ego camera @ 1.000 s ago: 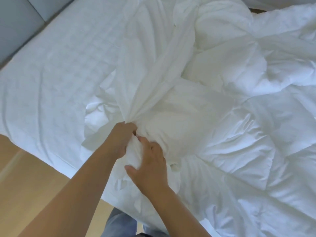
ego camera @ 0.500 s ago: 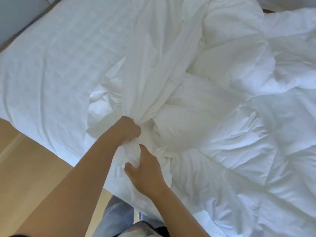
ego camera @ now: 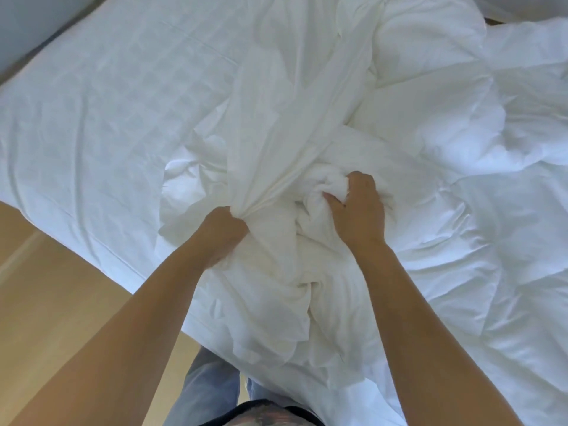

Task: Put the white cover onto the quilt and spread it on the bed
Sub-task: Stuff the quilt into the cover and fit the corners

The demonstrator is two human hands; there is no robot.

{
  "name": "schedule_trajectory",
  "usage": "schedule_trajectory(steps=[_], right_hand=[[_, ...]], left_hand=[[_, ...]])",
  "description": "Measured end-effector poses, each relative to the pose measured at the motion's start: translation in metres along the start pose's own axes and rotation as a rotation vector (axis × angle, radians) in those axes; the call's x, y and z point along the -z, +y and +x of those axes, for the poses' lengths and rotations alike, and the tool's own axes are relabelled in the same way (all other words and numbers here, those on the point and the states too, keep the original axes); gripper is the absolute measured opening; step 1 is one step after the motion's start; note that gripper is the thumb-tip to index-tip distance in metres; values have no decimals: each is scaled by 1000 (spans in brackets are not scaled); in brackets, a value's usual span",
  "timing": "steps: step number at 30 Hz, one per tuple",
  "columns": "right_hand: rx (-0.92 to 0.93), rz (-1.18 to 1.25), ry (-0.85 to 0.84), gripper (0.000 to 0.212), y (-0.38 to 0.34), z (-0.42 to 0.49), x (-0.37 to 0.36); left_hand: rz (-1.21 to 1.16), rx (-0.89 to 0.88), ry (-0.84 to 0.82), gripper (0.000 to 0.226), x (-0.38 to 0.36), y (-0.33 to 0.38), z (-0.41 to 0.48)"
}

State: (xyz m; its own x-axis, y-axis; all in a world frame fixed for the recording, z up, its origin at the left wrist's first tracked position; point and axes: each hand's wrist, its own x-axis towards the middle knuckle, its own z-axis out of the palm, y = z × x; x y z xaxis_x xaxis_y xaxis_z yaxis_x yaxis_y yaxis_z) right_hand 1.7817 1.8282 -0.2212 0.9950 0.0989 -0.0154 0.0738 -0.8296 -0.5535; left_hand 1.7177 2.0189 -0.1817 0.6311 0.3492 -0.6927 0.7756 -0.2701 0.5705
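Observation:
The thin white cover (ego camera: 295, 96) lies bunched in long folds down the middle of the bed. My left hand (ego camera: 222, 230) grips a gathered bundle of it near the bed's front edge. The puffy white quilt (ego camera: 479, 186) fills the right half of the bed, crumpled. My right hand (ego camera: 359, 207) reaches further in, its fingers curled into a wad of white fabric where cover and quilt meet; I cannot tell which of the two it holds. Both forearms come in from the bottom of the view.
The mattress with its white checked sheet (ego camera: 101, 96) shows bare on the left. Its front edge runs diagonally, with light wooden floor (ego camera: 55, 287) below it. A grey wall (ego camera: 27, 23) stands at the top left. My legs in blue jeans (ego camera: 209, 392) touch the bed edge.
My right hand has moved up and to the right, away from the left hand, and now digs into the fabric further in. My left hand keeps its hold on the gathered cover.

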Motion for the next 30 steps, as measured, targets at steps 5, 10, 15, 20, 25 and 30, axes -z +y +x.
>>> schedule_trajectory(steps=[5, 10, 15, 20, 25, 30], right_hand=[[-48, 70, 2, 45, 5, -8, -4], [-82, 124, -3, 44, 4, -9, -4], [186, -79, 271, 51, -8, -36, -26], [373, 185, 193, 32, -30, -91, -56], [197, 198, 156, 26, -46, -92, -61], [78, 192, -103, 20, -64, -84, -45]], left_hand=[[-789, 143, -208, 8, -6, -6, 1], [463, -25, -71, 28, -26, -11, 22], [-162, -2, 46, 17, -9, -7, 25], [-591, 115, -115, 18, 6, -5, 8], [530, 15, -82, 31, -8, -16, 30], [305, -17, 88, 7, -11, -22, 40]])
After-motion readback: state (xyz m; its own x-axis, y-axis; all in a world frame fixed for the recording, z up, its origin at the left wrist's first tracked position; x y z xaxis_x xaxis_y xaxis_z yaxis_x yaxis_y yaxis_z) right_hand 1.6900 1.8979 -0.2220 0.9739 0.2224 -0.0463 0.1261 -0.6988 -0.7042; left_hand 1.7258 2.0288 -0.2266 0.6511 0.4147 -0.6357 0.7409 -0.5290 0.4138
